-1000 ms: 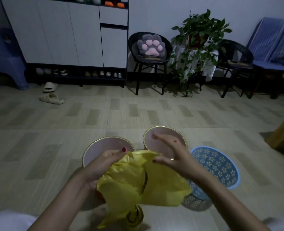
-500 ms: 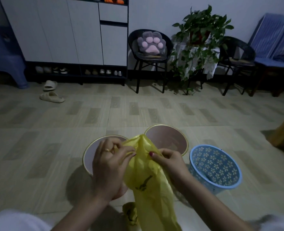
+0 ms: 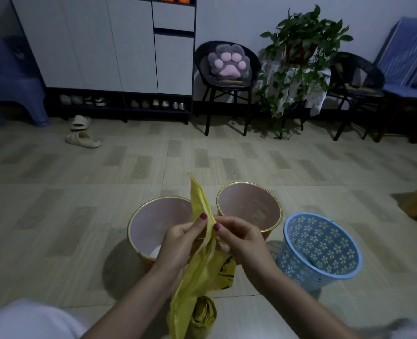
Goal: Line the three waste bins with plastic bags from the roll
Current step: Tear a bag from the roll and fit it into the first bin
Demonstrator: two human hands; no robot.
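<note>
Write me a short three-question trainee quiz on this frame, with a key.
1. True or false: one of the three bins already has a bag lining it.
2. Which bin stands farthest to the person's right? A) a pink bin B) the blue bin
3. What do the left hand and right hand pinch between them?

Key:
1. False; the left pink bin, the right pink bin and the blue one are all unlined.
2. B
3. The yellow bag, which trails down towards the roll on the floor.
</note>
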